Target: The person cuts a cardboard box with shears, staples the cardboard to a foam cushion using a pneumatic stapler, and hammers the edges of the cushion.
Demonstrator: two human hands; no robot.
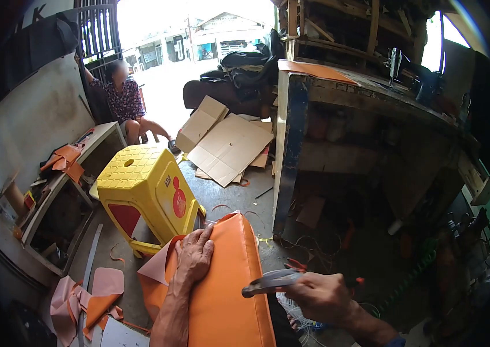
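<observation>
An orange vinyl-covered cushion (pixel 227 272) stands in front of me, its long top face running away from my body. My left hand (pixel 196 254) is closed over its left edge near the far end, fingers bent down onto the cover. Loose orange cover material (pixel 155 272) with a pale pink backing hangs on that side. To the right of the cushion, my right hand (pixel 323 295) is wrapped round a grey metal tool (pixel 271 282) with a blunt, rounded end. That end overlaps the cushion's right edge in this view. The tool's exact kind is unclear.
A yellow plastic stool (pixel 141 179) stands just beyond the cushion. Cardboard sheets (pixel 230 147) lie on the floor behind. Vinyl scraps (pixel 91 301) are at lower left. A workbench (pixel 366 89) with a sewing machine (pixel 427 81) is at right; a seated person (pixel 123 104) is at far left.
</observation>
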